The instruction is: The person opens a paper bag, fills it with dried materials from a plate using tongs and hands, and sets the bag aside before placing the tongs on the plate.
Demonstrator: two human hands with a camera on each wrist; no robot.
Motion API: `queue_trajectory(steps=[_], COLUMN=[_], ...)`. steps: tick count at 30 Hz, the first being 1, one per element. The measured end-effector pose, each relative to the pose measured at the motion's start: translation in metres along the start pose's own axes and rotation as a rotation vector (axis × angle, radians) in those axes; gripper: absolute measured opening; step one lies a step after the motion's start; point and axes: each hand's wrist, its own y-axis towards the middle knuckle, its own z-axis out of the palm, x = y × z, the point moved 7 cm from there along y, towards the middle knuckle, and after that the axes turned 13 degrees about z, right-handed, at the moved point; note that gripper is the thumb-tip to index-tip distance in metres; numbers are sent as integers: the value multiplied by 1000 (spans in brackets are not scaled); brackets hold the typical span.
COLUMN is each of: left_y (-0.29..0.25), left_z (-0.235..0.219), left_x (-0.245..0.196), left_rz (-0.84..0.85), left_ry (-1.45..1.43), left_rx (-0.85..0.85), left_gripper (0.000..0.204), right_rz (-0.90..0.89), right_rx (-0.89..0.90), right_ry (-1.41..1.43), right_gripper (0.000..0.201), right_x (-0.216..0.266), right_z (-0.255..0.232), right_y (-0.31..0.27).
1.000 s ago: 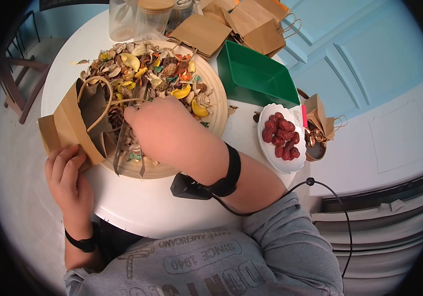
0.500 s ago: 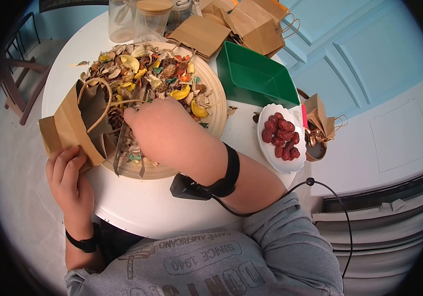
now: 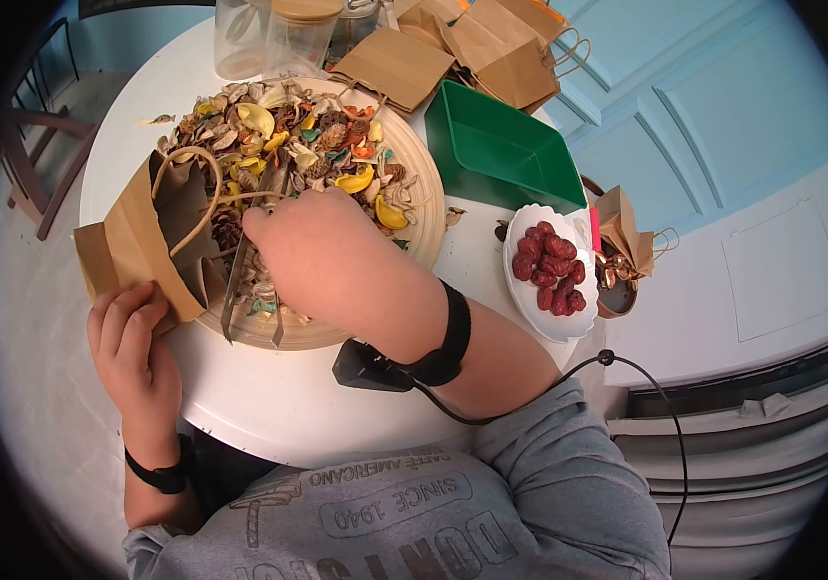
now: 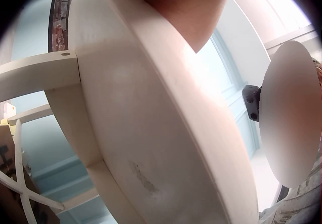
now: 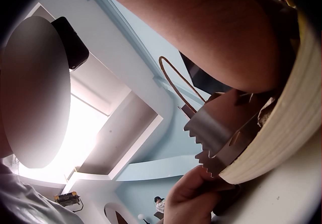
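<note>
In the head view my left hand (image 3: 134,353) holds the lower edge of a brown paper bag (image 3: 134,237), its fingers curled over the cardboard. The bag lies tilted, with its mouth and twisted handle toward the heap of dried potpourri (image 3: 313,145). My right hand (image 3: 313,237) grips metal tongs (image 3: 235,290) over the near-left part of that heap, its fingers mostly hidden under the back of the hand. The tongs' serrated ends (image 5: 211,138) show in the right wrist view, close to the rim of the round wooden tray (image 3: 424,193). A pinecone (image 3: 228,230) lies between bag and tongs.
Right of the tray are a green plastic box (image 3: 501,150) and a white plate (image 3: 520,290) of red dates (image 3: 554,266). Folded paper bags (image 3: 395,68) and lidded clear jars (image 3: 298,39) stand at the back. The round white table (image 3: 269,416) has its edge close to my body.
</note>
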Motion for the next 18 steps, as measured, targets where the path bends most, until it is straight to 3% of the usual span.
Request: queue_trajectory(steps=[18], left_y=[-1], left_z=[1], left_x=[1], left_rz=[4], left_ry=[-6], left_rx=[2], left_gripper=[34], right_rz=[-19], right_rx=[-60], right_ry=[31], right_gripper=[19], right_x=[0], right_z=[-1], right_y=[-1])
